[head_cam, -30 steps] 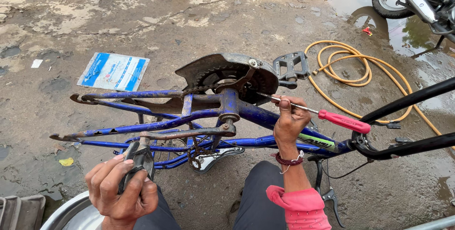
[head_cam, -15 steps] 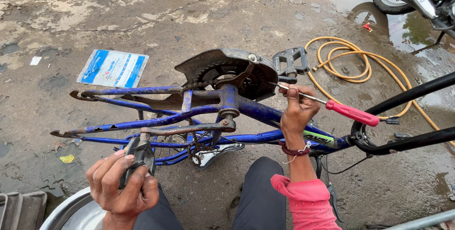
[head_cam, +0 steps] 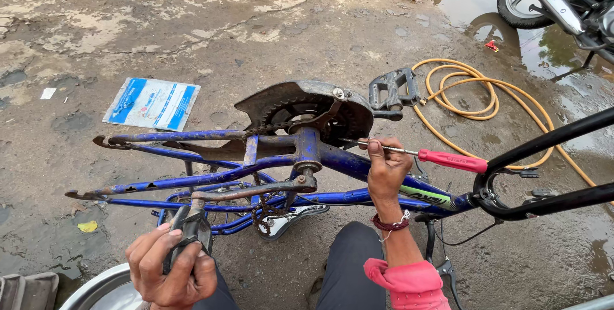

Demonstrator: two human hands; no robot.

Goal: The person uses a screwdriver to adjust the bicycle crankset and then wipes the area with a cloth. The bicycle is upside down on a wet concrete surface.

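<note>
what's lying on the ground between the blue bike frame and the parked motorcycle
In the head view, a coiled yellow rubber hose lies on wet concrete ground between them.

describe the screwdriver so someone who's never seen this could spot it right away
Find the upside-down blue bicycle frame on the wet ground. The right hand holds a slim metal screwdriver with a red plastic handle beside the dark chain guard. Nothing else on the frame is red.
</note>
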